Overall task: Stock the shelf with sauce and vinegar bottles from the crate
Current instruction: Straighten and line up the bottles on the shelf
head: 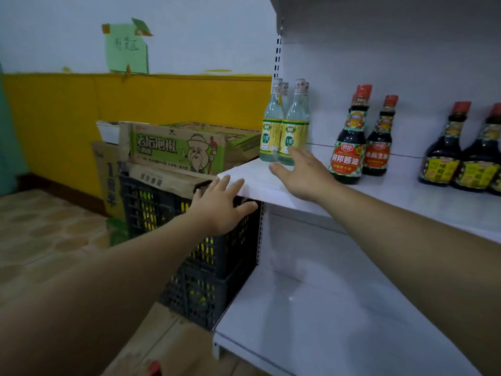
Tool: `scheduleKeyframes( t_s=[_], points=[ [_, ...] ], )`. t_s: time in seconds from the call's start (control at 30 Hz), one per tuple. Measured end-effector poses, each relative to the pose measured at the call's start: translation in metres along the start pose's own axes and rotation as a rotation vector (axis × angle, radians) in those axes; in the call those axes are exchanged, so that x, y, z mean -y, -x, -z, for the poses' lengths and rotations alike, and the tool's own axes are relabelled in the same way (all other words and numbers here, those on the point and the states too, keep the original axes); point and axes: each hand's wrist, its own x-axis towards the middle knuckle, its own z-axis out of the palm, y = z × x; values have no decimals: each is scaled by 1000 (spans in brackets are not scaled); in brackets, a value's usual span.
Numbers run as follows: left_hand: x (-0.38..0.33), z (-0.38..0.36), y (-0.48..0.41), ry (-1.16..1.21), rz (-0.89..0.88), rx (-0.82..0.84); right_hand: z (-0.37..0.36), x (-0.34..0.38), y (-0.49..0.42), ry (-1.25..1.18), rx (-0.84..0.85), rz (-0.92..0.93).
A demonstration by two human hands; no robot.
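Your left hand (219, 204) spreads empty before the black crate (151, 210) at the shelf (406, 196) corner, likely bracing. The vinegar bottles (282, 131) stand at the shelf's left end; your right hand (303, 172), fingers apart and empty, rests beside them, probably squaring them. Rightward stand the sauce bottles (349, 147).

Single view: wide-angle cam on the head, pitched forward and down, aimed at the left end of the white metal shelf unit (412, 185). Close in: left hand (219, 204) and right hand (301, 172) both reach its upper board. Stacked black plastic lattice crates (217, 256) sit left of centre, tan tiled floor (40, 226) lower left.
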Motion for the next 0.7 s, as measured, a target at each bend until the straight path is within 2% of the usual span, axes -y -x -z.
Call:
scheduleKeyframes(
  t_s=[0.2, 0.37, 0.6, 0.7],
  points=[
    [59, -20, 135, 29, 192, 149, -32, 56, 64, -8, 68, 115],
    [141, -49, 245, 82, 391, 207, -107, 126, 124, -130, 198, 190],
    [234, -103, 405, 204, 701, 283, -265, 206, 249, -261, 600, 159],
    [254, -125, 458, 251, 790, 276, -312, 230, 294, -254, 745, 274]
  ],
)
